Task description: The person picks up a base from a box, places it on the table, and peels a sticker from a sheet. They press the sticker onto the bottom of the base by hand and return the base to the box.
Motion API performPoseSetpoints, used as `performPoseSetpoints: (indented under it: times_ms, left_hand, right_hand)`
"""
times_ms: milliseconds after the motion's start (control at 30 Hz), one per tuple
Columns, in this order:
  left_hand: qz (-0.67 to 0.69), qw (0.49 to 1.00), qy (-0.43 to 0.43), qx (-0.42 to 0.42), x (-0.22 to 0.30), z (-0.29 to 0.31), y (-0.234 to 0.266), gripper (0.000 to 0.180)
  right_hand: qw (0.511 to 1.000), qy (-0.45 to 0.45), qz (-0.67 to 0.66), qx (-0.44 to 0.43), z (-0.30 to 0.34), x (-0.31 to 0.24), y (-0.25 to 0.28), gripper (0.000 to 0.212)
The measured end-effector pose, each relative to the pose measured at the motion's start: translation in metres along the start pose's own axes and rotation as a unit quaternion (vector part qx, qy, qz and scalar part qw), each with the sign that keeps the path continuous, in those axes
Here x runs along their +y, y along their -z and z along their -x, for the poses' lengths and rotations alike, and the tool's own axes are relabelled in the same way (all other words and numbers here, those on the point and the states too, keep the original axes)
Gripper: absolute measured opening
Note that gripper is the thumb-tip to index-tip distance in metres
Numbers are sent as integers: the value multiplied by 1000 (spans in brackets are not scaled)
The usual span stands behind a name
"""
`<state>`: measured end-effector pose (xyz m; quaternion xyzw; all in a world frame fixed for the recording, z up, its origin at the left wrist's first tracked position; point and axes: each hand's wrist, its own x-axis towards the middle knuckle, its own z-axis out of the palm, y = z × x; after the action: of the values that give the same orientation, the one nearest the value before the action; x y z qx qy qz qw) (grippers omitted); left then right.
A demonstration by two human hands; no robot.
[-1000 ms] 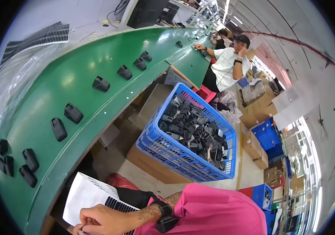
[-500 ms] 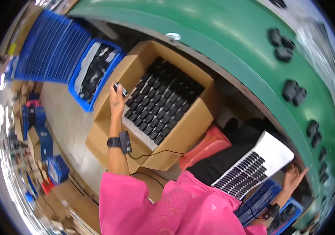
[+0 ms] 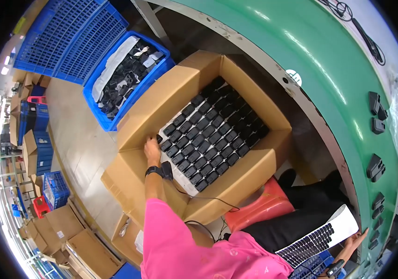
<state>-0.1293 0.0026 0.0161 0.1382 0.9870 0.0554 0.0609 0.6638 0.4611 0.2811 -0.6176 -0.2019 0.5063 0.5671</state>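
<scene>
A large cardboard box (image 3: 260,165) stands open in front of me, with rows of small black power adapters (image 3: 198,141) set in a white tray. My left hand (image 3: 152,151) is inside the box at its left side, fingers closed around a black adapter (image 3: 159,138) at the row's corner. On my lap lies a white sheet of black labels (image 3: 345,222), its bare end curling up. My right hand (image 3: 353,242) is beside that end, next to the green belt's edge, with fingers stretched out; part of it is hidden by the sheet.
A green conveyor belt (image 3: 296,42) curves along the right, carrying several black adapters (image 3: 375,168). Left of the box, a blue crate (image 3: 97,111) holds black pieces beside stacked blue crates (image 3: 64,42). A red stool (image 3: 264,204) stands by my legs. A cable runs from my left wrist.
My left hand has gone down into the box with the small adapter, from above its left side. My right hand stays near the sheet, and the view has shifted.
</scene>
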Motion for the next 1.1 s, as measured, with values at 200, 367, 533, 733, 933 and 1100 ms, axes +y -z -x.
performPoseSetpoints:
  times_ms: [200,367,533,733,933,1100]
  left_hand:
    - [-15,989,93,-117,-7,-31,-34,27]
    - [39,988,52,-141,-51,-38,-68,30]
    - [74,986,-127,-75,-61,-26,-49,29]
    - [90,906,-414,20,142,39,103,10]
    - [319,675,-665,37,433,154,265,57]
    - [155,736,-657,-62,650,142,280,98]
  right_hand:
    - [996,-26,81,-4,-13,-13,13,40]
    - [995,-28,93,27,17,-5,-10,62]
    - [822,162,543,-53,77,9,-28,83]
    - [988,-46,-144,-22,61,-4,-55,23]
    - [986,-7,-163,-22,73,-7,-66,29]
    - [987,-34,-156,-21,65,-6,-57,31]
